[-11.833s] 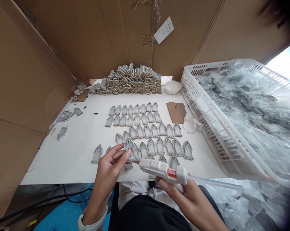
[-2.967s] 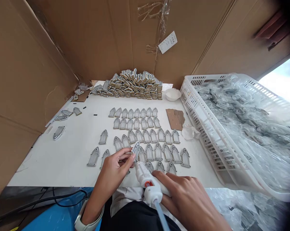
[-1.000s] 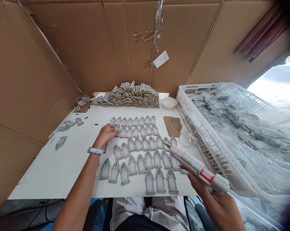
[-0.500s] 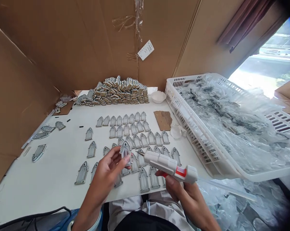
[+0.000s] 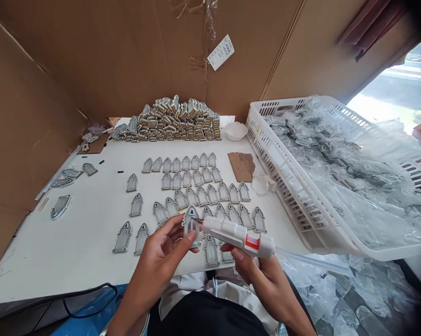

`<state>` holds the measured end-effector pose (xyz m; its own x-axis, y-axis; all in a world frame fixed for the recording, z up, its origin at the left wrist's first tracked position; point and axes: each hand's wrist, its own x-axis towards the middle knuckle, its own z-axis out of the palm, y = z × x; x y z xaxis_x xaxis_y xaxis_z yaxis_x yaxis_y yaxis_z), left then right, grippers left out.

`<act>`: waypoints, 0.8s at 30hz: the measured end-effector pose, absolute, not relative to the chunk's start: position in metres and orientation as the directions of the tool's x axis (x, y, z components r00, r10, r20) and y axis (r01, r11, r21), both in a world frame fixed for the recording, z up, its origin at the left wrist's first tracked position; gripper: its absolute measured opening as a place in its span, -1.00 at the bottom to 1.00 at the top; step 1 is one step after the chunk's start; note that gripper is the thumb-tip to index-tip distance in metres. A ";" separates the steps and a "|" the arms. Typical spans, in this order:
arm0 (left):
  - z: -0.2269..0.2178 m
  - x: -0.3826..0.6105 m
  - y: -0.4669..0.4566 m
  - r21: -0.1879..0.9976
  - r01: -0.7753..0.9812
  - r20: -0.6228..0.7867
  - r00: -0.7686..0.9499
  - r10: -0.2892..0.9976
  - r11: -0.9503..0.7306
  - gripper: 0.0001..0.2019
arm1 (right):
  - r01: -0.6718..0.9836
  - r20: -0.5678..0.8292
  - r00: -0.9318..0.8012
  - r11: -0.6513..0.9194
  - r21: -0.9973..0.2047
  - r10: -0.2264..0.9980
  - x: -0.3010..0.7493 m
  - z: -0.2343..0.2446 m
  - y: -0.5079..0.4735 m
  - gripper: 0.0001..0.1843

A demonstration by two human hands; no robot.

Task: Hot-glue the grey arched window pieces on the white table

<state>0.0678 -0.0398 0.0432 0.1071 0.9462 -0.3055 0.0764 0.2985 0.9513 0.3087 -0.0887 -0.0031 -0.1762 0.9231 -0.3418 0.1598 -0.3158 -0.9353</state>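
My left hand (image 5: 164, 249) holds one small grey arch-shaped window piece (image 5: 191, 225) upright between thumb and fingers, above the near edge of the white table (image 5: 80, 242). My right hand (image 5: 257, 270) grips a white hot glue gun (image 5: 240, 235) with a red label. Its nozzle tip touches the held piece near its top. Rows of the same grey arch pieces (image 5: 196, 182) lie flat on the table just beyond my hands.
A tall pile of stacked pieces (image 5: 171, 121) and a small white bowl (image 5: 235, 131) stand at the back. A white plastic crate (image 5: 301, 186) full of bagged parts is on the right. A cardboard scrap (image 5: 241, 165) lies beside it. Cardboard walls enclose the table; a black cable (image 5: 80, 303) hangs in front.
My left hand reached out to the upper-left rows, then came back holding a piece. The glue gun swung in from the right, and its tip now meets that piece.
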 end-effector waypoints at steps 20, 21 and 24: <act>0.036 0.055 -0.058 0.841 0.495 -0.209 -0.075 0.975 0.218 -0.39 | 0.635 -0.079 -0.316 0.149 -0.758 0.945 0.310 0.025 -0.092 -0.65; 0.034 0.054 -0.057 0.842 0.497 -0.209 -0.063 0.976 0.212 -0.40 | 0.644 -0.056 -0.330 0.181 -0.743 0.942 0.311 0.027 -0.092 -0.59; 0.027 0.050 -0.055 0.855 0.453 -0.243 -0.085 0.966 0.254 -0.40 | 0.617 -0.099 -0.360 0.158 -0.771 0.928 0.318 0.029 -0.094 -0.53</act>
<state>0.0504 -0.0547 0.0268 -0.0852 0.9664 -0.2426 0.4527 0.2544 0.8546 0.3177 -0.0943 0.0292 -0.3605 0.9275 -0.0987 0.6174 0.1579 -0.7706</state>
